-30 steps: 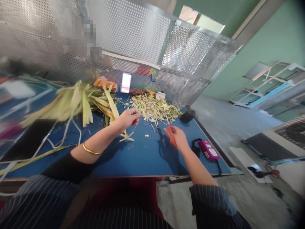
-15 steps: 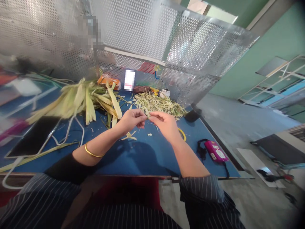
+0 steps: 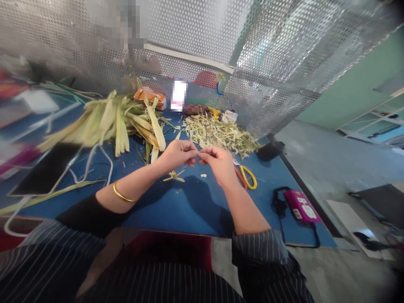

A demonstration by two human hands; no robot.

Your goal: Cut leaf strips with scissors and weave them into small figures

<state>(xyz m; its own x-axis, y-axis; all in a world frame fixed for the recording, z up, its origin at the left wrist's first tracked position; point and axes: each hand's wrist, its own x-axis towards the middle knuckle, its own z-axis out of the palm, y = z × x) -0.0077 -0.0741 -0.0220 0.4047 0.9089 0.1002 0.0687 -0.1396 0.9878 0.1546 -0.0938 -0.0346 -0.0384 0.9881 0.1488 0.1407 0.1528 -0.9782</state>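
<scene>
My left hand [image 3: 180,154] and my right hand [image 3: 217,162] meet fingertip to fingertip above the blue table [image 3: 151,214]. Both are closed in a pinch; whatever lies between the fingers is too small or hidden to make out. Just below them, a small star-shaped piece of husk [image 3: 174,176] rests on the table, with a pale scrap [image 3: 203,175] to its right. Beside my right wrist lie scissors with red and yellow handles [image 3: 249,178], partly covered by the hand. Behind my hands spreads a heap of shredded husk strips [image 3: 217,134].
A pile of long dried corn husks [image 3: 120,126] lies at the left, near a dark tablet-like panel [image 3: 44,170] and a white cable [image 3: 110,164]. A black cup [image 3: 270,150] and a magenta box with a cord [image 3: 302,206] sit at the right. Perforated metal screens [image 3: 195,29] stand behind.
The view has swung slightly to the right. More of the scissors shows beside my right hand. Both hands keep their fingertips together.
</scene>
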